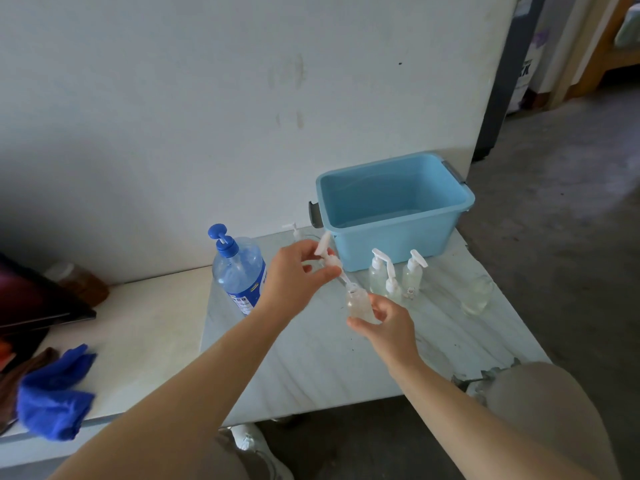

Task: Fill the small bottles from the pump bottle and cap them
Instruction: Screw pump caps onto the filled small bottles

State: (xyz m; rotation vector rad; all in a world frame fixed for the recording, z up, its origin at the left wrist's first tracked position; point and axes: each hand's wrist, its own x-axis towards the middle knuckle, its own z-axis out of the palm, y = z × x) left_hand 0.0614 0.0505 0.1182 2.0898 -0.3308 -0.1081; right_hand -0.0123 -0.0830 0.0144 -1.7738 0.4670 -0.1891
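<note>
**Pump cap going into the held bottle**

The small clear plastic bottle [356,303] is held just above the pale marbled surface [311,358], in front of the tub, with its neck tipped up and to the left. The right hand [389,323] curls round its lower body. The left hand [294,271], up and to the left of it, pinches the white pump cap [325,252] by the collar. The cap's long axis slants down to the right, and its thin dip tube [344,280] already reaches the bottle's mouth. The collar is not yet seated, so I judge the next move to be pushing the cap down along that slant and twisting.

The bottle looks to hold pale clear liquid, but the level is hard to read. The large clear pump bottle with the blue head [239,275] stands left of the left hand. The light-blue plastic tub [394,251] seems to hold shallow water. Capped small bottles [412,275] stand before it, and an uncapped clear bottle [478,296] stands further right.
</note>
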